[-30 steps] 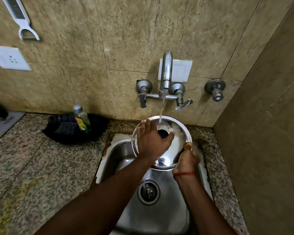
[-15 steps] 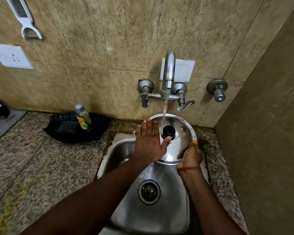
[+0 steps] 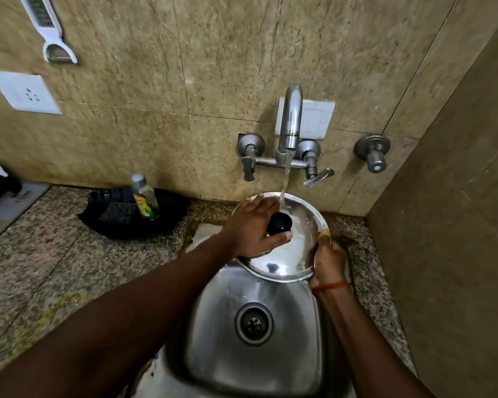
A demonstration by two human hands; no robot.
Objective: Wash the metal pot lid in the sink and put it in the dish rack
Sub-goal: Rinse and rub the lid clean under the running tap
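The metal pot lid [image 3: 288,251] is held tilted over the back end of the sink [image 3: 253,366], just under the tap [image 3: 290,119], and the stream of water [image 3: 284,179] lands on its upper rim beside the black knob [image 3: 279,223]. The left hand [image 3: 253,229] lies spread on the lid's domed face, its fingers curved loosely round the knob and not fully closed, thumb stretched beneath it. The right hand [image 3: 328,261] pinches the lid's right rim, thumb on the top face and the other fingers hidden behind, so its grip is closed on the edge. The lid looks thin, stiff and fairly light, a shiny sheet that will not bend or break, but wet steel is slippery and the rim gives little to hold. The knob is probably the surest place to take it, since its shape stops the fingers sliding; the rim pinch serves mainly to steady and turn it. If it slips it would likely clatter into the sink without harm. No dish rack shows here; on the table at the sink's left edge stand a bottle [image 3: 145,196] and a black tray [image 3: 133,216].
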